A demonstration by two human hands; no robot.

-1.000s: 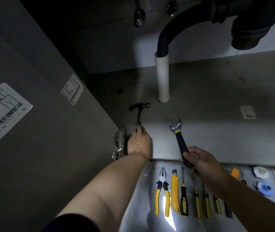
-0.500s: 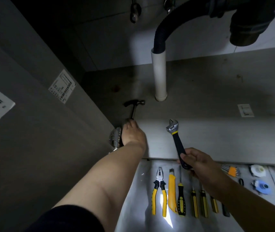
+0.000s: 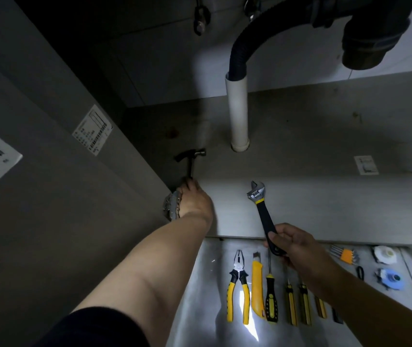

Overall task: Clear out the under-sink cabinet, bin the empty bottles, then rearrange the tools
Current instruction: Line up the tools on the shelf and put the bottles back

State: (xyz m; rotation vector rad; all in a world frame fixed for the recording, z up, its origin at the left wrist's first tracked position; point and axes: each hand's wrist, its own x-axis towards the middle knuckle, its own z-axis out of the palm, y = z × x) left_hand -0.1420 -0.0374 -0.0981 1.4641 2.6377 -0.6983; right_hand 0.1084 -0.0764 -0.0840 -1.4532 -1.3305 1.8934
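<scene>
Inside the under-sink cabinet a black hammer (image 3: pixel 191 159) lies on the grey cabinet floor (image 3: pixel 325 136), close to the left wall. My left hand (image 3: pixel 193 201) reaches in and covers the end of its handle, fingers curled over it. My right hand (image 3: pixel 292 249) grips the black handle of an adjustable wrench (image 3: pixel 262 209), whose silver jaw points into the cabinet above the front edge.
A white drain pipe (image 3: pixel 237 113) with a black hose rises from the cabinet floor. A metal hinge (image 3: pixel 171 205) sits beside my left hand. On the floor outside lie pliers (image 3: pixel 237 289), a yellow knife (image 3: pixel 257 289), several screwdrivers (image 3: pixel 271 299), hex keys (image 3: pixel 345 254) and tape rolls (image 3: pixel 390 278).
My left hand has shifted the hammer slightly left toward the cabinet wall. The wrench in my right hand has drawn back a little toward the front edge.
</scene>
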